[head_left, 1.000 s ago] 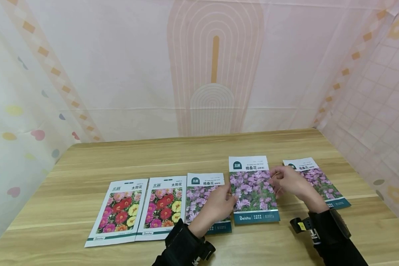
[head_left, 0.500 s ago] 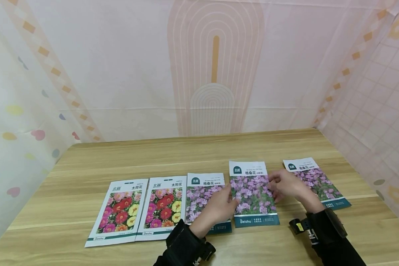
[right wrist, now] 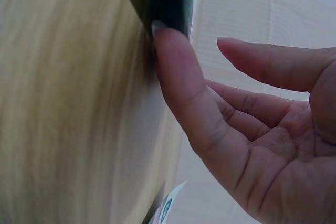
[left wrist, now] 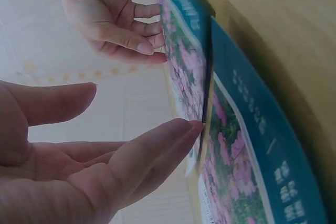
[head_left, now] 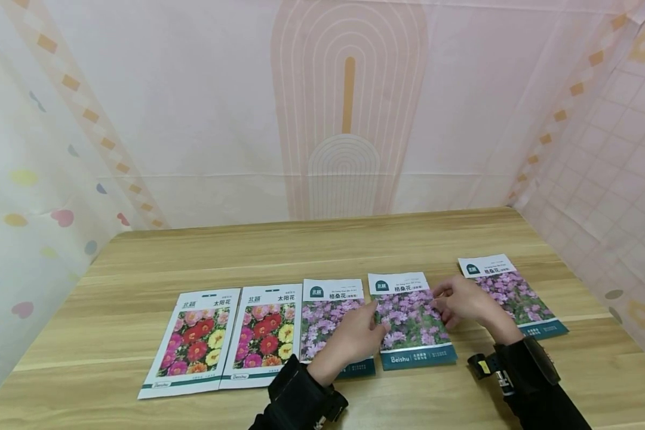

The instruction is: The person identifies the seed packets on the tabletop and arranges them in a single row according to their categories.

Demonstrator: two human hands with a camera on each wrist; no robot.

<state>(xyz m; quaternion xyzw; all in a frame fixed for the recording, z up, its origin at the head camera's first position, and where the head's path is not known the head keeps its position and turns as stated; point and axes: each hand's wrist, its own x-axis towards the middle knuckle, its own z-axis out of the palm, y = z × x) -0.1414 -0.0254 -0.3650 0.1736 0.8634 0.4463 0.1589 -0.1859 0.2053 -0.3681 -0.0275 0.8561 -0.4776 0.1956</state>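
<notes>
In the head view a purple-flowered seed packet (head_left: 411, 316) lies between my two hands. My left hand (head_left: 357, 334) reaches over a matching packet (head_left: 328, 319) to its left, fingertips at the seam between the two. The left wrist view has the left thumb well apart from the extended fingers (left wrist: 157, 142), which touch the packet's edge. My right hand (head_left: 464, 301) is at the middle packet's right edge. In the right wrist view a fingertip touches the dark underside of that packet (right wrist: 170, 3), the thumb standing clear of it. Neither hand pinches anything.
Two seed packets with red and yellow flowers, the outer one (head_left: 193, 343) and the inner one (head_left: 260, 337), lie side by side at left. Another purple-flowered packet (head_left: 516, 298) lies tilted at right, beyond the right hand. Patterned cloth (head_left: 209, 119) rises behind the wooden table (head_left: 236, 251).
The middle purple packet has come down toward me and lies flatter, its top edge nearly level with the packet to its left. The right hand has shifted slightly downward; the left has barely moved.
</notes>
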